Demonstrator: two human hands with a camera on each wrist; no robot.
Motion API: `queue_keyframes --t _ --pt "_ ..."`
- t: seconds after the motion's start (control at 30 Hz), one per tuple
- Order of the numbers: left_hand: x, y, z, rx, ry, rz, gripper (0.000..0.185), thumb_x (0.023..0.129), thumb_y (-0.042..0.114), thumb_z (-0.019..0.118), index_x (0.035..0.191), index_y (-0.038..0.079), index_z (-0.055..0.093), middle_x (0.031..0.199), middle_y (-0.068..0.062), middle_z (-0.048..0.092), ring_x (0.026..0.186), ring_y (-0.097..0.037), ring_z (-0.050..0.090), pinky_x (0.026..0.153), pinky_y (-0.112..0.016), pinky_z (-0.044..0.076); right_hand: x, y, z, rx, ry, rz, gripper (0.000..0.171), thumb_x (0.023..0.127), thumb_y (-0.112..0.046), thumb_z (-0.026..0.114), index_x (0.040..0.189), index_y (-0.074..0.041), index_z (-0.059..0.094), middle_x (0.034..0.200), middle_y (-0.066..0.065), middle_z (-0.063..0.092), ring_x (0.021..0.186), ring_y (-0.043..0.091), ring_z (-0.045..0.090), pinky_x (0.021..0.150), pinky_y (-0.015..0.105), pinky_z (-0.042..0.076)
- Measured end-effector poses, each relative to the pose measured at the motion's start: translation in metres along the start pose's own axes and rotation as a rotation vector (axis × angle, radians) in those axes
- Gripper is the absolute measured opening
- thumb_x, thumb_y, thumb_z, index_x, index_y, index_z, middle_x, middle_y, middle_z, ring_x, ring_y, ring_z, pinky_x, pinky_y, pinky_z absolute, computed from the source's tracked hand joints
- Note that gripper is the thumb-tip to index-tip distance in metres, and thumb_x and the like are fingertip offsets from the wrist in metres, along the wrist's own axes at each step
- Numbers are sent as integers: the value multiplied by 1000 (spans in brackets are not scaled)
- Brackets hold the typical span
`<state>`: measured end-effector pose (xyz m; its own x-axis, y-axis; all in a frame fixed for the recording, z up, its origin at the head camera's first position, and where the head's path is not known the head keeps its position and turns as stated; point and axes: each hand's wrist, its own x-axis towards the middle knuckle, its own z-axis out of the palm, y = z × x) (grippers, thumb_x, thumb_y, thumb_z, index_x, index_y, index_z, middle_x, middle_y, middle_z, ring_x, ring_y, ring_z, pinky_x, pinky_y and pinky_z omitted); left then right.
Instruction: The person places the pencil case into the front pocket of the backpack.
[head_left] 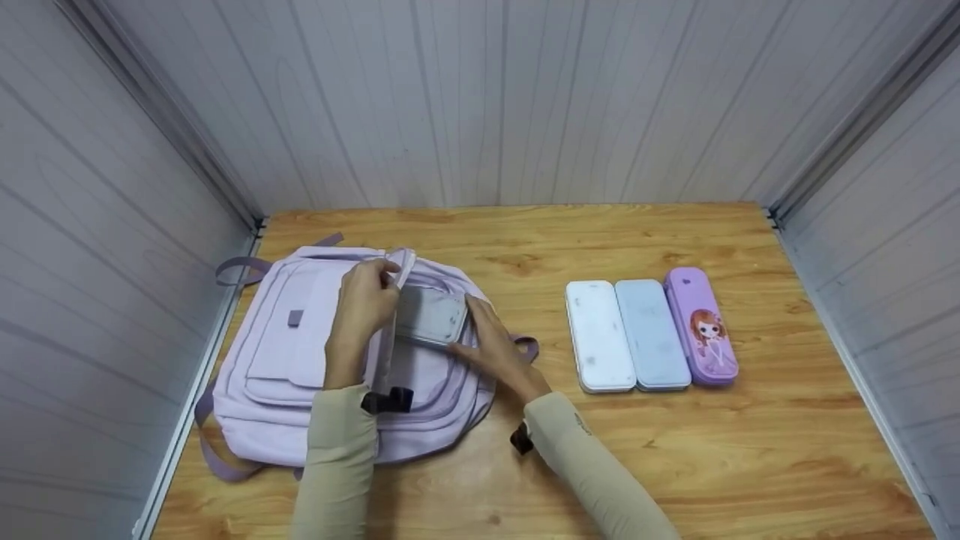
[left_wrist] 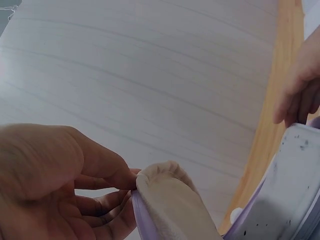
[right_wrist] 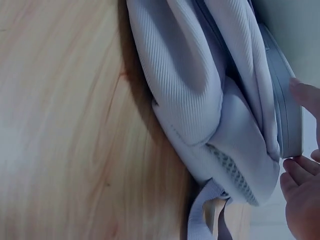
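A lavender backpack [head_left: 262,420] lies on the wooden table at the left. My left hand [head_left: 360,311] pinches the edge of its front pocket and holds it raised; the cream lining [left_wrist: 175,205] shows in the left wrist view. My right hand [head_left: 495,349] grips the right end of a pale grey pencil case [head_left: 431,316], its thumb on the near side and its fingers round the far end. The case's left end is hidden behind the lifted pocket edge. In the right wrist view, the pencil case [right_wrist: 291,115] juts out past the bag's padded side.
Right of the bag, a white pencil case [head_left: 600,337], a light blue pencil case [head_left: 652,334] and a purple pencil case [head_left: 699,322] with a doll picture lie side by side. Pale panel walls [head_left: 495,105] enclose the table. A bag strap [head_left: 225,457] trails at the lower left.
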<state>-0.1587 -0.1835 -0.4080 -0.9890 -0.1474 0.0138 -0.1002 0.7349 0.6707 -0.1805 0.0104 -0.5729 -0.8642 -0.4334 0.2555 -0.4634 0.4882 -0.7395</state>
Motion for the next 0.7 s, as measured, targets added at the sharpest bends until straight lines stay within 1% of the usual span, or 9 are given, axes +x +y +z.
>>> queue_keyframes --t 0.17,0.27,0.4,0.53,0.63,0.7 --pt "1 2 1 5 -5 10 31 85 0 51 113 -2 66 92 -14 61 85 -26 55 74 -38 45 6 -3 2 -56 -9 16 84 83 -29 74 146 3 29 145 18 38 136 30 37 113 38 29" --pt "1 1 1 8 -5 10 32 85 1 50 113 -1 66 92 -14 61 85 -27 55 74 -39 46 9 -4 5 -63 -20 16 83 83 -29 73 147 1 29 146 18 37 137 29 36 113 38 29" --pt "1 -1 0 12 4 15 32 84 1 50 112 -1 67 92 -14 62 86 -27 56 75 -39 45 13 -4 10 -62 -24 -12 81 85 -29 72 146 2 29 146 19 37 137 29 35 113 38 29" --pt "0 -2 -2 6 -1 32 32 85 0 49 112 -2 67 90 -13 62 81 -25 55 71 -36 44 16 -5 15 -84 -10 -21 80 84 -29 72 145 4 31 144 19 40 136 29 38 113 38 29" --pt "0 -2 -2 0 -2 33 32 85 -1 49 112 -2 67 88 -13 61 79 -24 55 68 -34 43 19 -7 17 -105 -5 -32 79 84 -29 72 143 4 34 143 19 43 135 30 39 113 38 28" --pt "0 -2 -2 4 1 28 32 85 -1 50 112 -2 67 88 -12 61 80 -24 55 69 -34 43 20 -7 18 -120 -1 -47 77 84 -29 72 142 5 35 143 19 44 134 30 39 113 39 28"
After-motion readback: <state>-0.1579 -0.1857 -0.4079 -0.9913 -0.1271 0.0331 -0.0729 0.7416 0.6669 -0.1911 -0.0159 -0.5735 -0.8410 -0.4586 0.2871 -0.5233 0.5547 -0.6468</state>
